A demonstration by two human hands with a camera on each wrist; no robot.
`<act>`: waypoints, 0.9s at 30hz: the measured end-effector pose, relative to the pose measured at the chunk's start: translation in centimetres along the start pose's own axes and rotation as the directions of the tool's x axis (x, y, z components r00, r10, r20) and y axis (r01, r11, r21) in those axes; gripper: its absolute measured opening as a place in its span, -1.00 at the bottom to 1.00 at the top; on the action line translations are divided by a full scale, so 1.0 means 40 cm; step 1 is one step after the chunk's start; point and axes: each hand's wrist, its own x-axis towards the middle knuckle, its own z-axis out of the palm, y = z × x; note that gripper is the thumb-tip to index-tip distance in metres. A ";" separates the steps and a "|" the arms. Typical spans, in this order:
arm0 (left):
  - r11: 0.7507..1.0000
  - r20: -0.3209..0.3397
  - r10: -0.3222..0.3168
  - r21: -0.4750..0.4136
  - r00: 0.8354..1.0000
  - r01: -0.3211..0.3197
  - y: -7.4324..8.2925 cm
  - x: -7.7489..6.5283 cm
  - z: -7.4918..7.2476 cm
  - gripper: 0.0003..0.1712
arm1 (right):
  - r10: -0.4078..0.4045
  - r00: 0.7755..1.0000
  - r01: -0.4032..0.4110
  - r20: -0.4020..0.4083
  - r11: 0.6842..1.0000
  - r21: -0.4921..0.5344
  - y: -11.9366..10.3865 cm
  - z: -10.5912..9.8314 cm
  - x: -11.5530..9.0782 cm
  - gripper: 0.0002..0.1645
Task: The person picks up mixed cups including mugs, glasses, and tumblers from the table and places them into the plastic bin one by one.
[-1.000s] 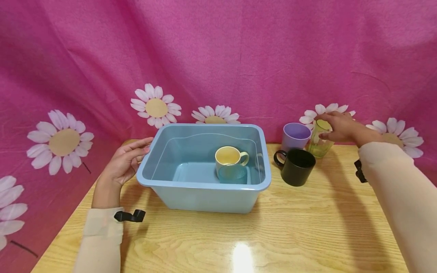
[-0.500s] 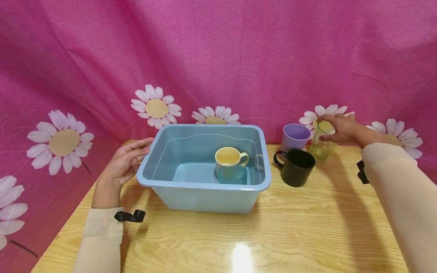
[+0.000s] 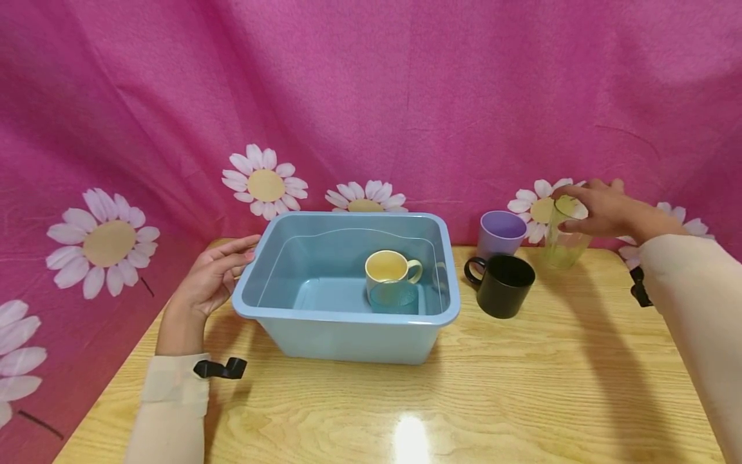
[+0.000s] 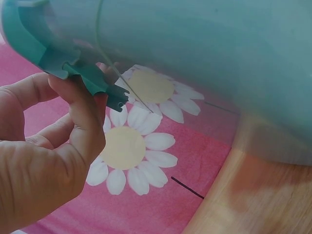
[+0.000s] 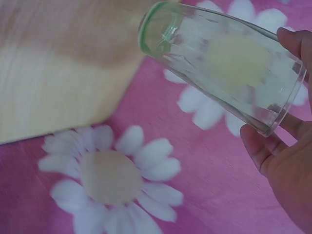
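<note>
Yellowish glass point(image 3: 561, 250) pinched at rim by right hand point(image 3: 613, 209), right of black mug point(image 3: 505, 289); tub point(image 3: 353, 338) touched at left rim by left hand point(image 3: 213, 274), fingers loose.

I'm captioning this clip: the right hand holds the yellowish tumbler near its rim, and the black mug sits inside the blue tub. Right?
Not quite: the head view shows the black mug standing on the table, outside the blue tub. The right hand does hold the yellowish tumbler near its rim.

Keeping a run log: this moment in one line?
left hand touching blue bin; right hand holding yellow-green tumbler; yellow mug, translucent blue cup inside bin; purple cup, black mug outside
</note>
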 end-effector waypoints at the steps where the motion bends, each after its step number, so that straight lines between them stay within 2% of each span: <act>1: 1.000 0.001 0.001 0.000 1.000 -0.001 0.000 0.001 0.001 -0.59 | 0.001 1.000 -0.001 0.001 1.000 -0.013 -0.001 -0.014 0.001 -0.27; 6: 1.000 0.006 0.002 -0.010 1.000 -0.002 0.000 0.000 0.002 -0.60 | 0.041 0.999 -0.040 0.032 0.998 -0.054 -0.023 -0.085 0.005 -0.21; 9: 1.000 0.006 0.000 -0.011 1.000 0.000 -0.001 -0.002 0.002 -0.60 | 0.032 0.999 -0.029 0.032 0.996 -0.080 -0.045 -0.123 0.010 -0.23; 15: 1.000 0.018 0.007 -0.018 1.000 -0.007 -0.002 -0.005 0.002 -0.58 | -0.092 0.996 0.089 -0.009 0.985 -0.151 -0.102 -0.190 0.027 -0.19; 21: 1.000 0.031 0.011 -0.025 0.999 -0.010 -0.001 -0.004 0.003 -0.57 | -0.259 0.962 0.243 -0.080 0.955 -0.173 -0.179 -0.240 0.046 -0.27; 27: 1.000 0.034 0.006 -0.031 0.999 -0.005 -0.002 -0.004 0.003 -0.57 | -0.311 0.949 0.298 -0.054 0.938 -0.175 -0.284 -0.276 0.054 -0.26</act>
